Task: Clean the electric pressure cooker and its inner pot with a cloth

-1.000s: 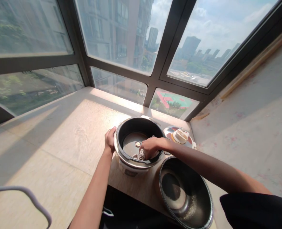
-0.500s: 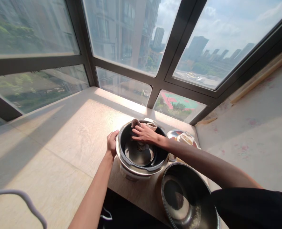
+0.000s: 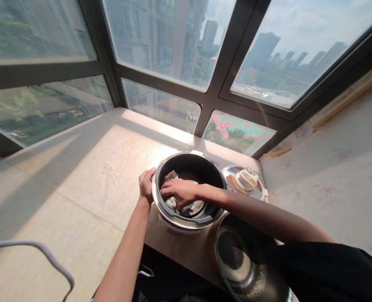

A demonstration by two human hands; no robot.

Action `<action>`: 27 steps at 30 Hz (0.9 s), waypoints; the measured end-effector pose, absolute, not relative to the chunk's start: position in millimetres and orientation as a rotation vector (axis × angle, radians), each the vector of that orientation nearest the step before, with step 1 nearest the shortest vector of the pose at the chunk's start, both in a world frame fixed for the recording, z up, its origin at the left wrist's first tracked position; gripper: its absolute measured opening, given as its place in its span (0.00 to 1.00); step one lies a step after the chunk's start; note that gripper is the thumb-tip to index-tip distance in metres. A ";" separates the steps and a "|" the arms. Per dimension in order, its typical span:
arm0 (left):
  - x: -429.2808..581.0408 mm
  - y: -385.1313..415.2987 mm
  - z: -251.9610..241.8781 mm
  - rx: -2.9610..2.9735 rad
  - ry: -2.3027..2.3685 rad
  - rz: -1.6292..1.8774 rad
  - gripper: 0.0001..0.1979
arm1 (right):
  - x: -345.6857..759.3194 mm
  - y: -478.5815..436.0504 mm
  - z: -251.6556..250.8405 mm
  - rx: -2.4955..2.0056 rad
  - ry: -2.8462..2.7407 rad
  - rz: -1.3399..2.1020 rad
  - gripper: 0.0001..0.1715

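Note:
An electric pressure cooker body (image 3: pixel 215 170) with a dark interior stands uncovered on the stone sill. My left hand (image 3: pixel 146 183) grips its side handle at the left rim, fingers curled round it. Down inside the cooker, my right hand (image 3: pixel 181 192) is closed on a crumpled greyish-white cloth (image 3: pixel 172 202), pressed against the left inner wall. Part of the cloth shows above and below my fingers; the rest is hidden under the palm. A dark inner pot (image 3: pixel 236 256) with whitish residue at its bottom stands beside the cooker, below my right forearm.
Behind my right forearm lies the cooker's round lid (image 3: pixel 248 179) with a pale handle. A grey cable (image 3: pixel 44 248) curves over the sill (image 3: pixel 88 176) at lower left. Framed windows rise behind, and a papered wall (image 3: pixel 333 176) stands at right.
My right hand has moved from the far inner wall down and left along the inside of the cooker, taking the cloth with it. My left hand keeps its hold.

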State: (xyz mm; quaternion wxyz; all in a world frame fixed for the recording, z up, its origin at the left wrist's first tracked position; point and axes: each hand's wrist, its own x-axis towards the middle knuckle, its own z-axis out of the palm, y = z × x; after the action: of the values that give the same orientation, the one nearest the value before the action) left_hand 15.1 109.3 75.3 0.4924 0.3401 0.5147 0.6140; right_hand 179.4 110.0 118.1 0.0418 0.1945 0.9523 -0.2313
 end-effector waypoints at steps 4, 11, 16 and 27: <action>13.8 109.4 75.3 0.920 1.322 1.525 0.16 | 192.6 100.9 129.8 0.426 2.749 -0.840 0.25; 12.7 110.7 74.1 0.851 1.256 1.501 0.17 | 217.4 91.7 157.8 0.876 2.194 -0.607 0.27; 11.3 112.2 69.2 0.837 1.237 1.540 0.17 | 215.9 84.8 153.7 1.024 2.244 -0.215 0.23; 5.9 121.6 46.0 0.820 1.155 1.478 0.17 | 212.4 132.3 121.1 1.226 2.535 -0.057 0.24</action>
State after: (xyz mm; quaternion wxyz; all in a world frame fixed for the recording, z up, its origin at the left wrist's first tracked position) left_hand 5.9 121.6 46.0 0.5201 0.3422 0.4818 0.6166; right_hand 212.4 132.3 121.1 0.1617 0.4295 0.8882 -0.0199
